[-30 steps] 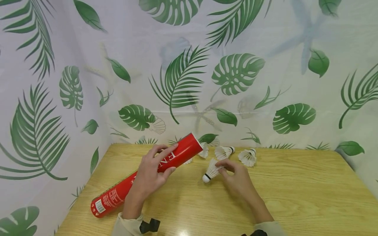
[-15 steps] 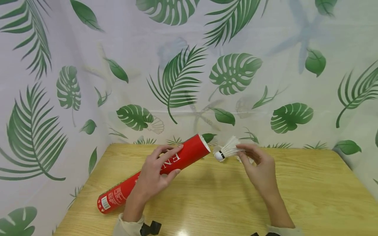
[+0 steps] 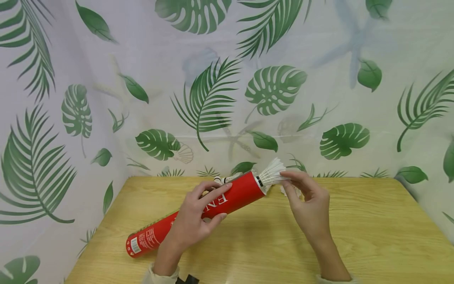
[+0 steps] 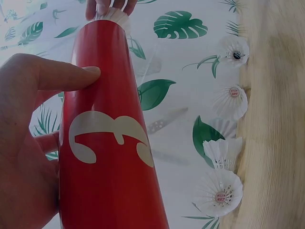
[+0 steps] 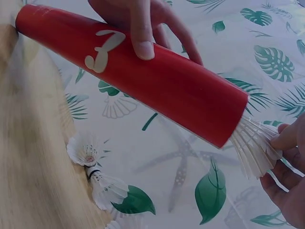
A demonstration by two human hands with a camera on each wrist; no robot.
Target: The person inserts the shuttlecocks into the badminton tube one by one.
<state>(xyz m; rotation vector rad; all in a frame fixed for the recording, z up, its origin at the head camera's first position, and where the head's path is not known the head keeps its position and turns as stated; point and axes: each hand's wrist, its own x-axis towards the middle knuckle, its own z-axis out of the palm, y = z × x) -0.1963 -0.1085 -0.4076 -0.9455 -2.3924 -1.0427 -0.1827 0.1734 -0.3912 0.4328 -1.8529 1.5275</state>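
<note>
My left hand (image 3: 195, 217) grips a red shuttlecock tube (image 3: 241, 193), thumb and fingers around its upper half. The tube slants, its lower end toward the near left and its mouth raised to the right. With thumb and fingertips, my right hand (image 3: 310, 201) pinches the feather skirt of a white shuttlecock (image 3: 272, 172). Its cork end is at the tube's mouth, and the feathers stick out. In the right wrist view the cork is hidden inside the red tube (image 5: 190, 100), while the feathers (image 5: 255, 145) show between the rim and my fingers.
Several loose shuttlecocks lie along the table's back edge, among them one (image 4: 220, 193) with its open skirt facing the left wrist camera. The tube partly hides them in the head view. Behind the wooden table (image 3: 361, 228) hangs a leaf-print cloth (image 3: 220, 98).
My right hand has lifted the shuttlecock from the table and brought its cork into the tube's mouth. My left hand has shifted the tube slightly to the right.
</note>
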